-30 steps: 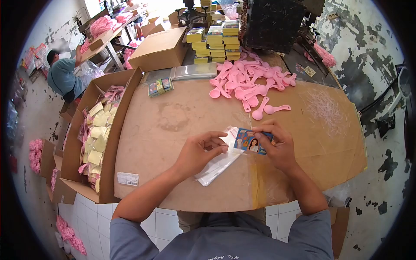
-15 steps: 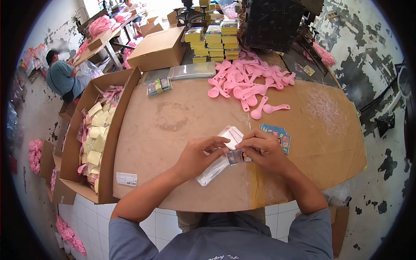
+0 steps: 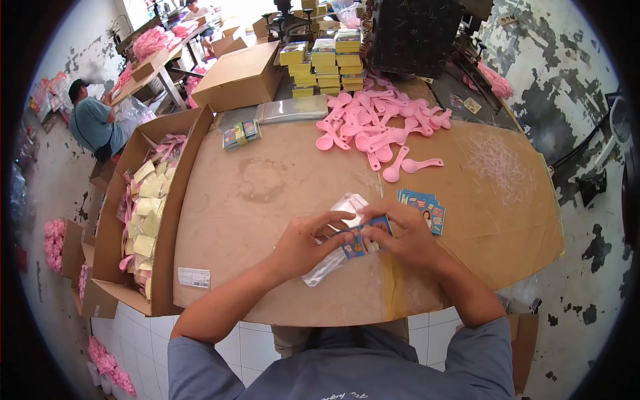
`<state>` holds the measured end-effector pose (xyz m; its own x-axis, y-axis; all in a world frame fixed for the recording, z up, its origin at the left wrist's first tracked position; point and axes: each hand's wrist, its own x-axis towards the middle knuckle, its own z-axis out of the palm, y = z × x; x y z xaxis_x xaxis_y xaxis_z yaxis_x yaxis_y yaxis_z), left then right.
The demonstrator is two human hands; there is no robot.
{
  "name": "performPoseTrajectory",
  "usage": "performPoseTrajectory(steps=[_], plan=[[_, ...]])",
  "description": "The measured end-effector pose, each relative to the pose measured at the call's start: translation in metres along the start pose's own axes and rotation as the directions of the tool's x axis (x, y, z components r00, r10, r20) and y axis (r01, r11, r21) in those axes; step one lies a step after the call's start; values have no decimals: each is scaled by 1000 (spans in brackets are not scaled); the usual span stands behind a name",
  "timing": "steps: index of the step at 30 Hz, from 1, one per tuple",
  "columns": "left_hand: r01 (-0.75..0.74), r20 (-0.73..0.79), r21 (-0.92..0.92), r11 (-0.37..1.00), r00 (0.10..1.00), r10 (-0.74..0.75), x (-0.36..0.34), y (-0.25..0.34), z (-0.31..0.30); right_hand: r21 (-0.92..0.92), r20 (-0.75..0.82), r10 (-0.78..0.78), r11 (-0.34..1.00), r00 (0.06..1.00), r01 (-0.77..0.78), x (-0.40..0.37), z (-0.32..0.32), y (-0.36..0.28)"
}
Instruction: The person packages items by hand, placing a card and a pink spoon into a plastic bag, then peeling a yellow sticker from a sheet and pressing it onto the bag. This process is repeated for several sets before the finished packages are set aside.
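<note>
A small blue printed card [image 3: 360,247] is held between my two hands, over the middle of the cardboard-covered table. My left hand [image 3: 308,241] pinches its left side, thumb toward the card's face. On the other side, my right hand [image 3: 412,233] grips the card's upper right part with thumb and bent fingers. Under and behind the hands lie clear plastic bags [image 3: 325,268], partly hidden by the fingers. A fanned pile of similar blue cards [image 3: 430,212] rests just beyond my right hand. Pink plastic scoops [image 3: 392,137] lie heaped farther back.
A long carton [image 3: 100,267] of packed pouches stands at the left edge. Behind are a closed cardboard box [image 3: 233,75], stacked yellow-edged cards [image 3: 325,63] and a banded card bundle [image 3: 241,135]. Thin clear strips [image 3: 503,163] lie at right. A person [image 3: 97,120] works at far left.
The card between my hands has come up and tilted, so more of its printed face shows. My hands have shifted only slightly. The view has moved a little.
</note>
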<state>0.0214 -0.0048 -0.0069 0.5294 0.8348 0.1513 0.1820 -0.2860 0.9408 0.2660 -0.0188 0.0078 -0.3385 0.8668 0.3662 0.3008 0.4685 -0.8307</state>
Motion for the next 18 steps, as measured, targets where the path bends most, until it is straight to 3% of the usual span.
performPoseTrajectory(steps=[2,5,8,11,14,17,18], plan=[[41,-82,-109,993,995,-50,0,-3,1,130,-108,123,986,986,-109,0,-4,8],[45,-183,-207,977,980,-84,2,3,-2,224,-117,142,968,983,-113,-3,-6,10],[10,-159,-248,969,986,-51,0,-3,-2,31,4,13,999,1000,-13,-5,0,4],[72,-106,-262,962,989,-103,-1,7,0,15,61,93,995,994,-94,-4,9,-3],[41,-66,-284,958,996,-62,-2,10,2,-35,-2,155,987,988,-155,-3,6,3],[186,91,-293,938,982,-166,-1,2,-3,-22,170,-29,999,985,33,3,-6,5],[172,73,-278,945,985,-157,-1,1,-2,-43,204,-59,997,977,69,6,-13,5]])
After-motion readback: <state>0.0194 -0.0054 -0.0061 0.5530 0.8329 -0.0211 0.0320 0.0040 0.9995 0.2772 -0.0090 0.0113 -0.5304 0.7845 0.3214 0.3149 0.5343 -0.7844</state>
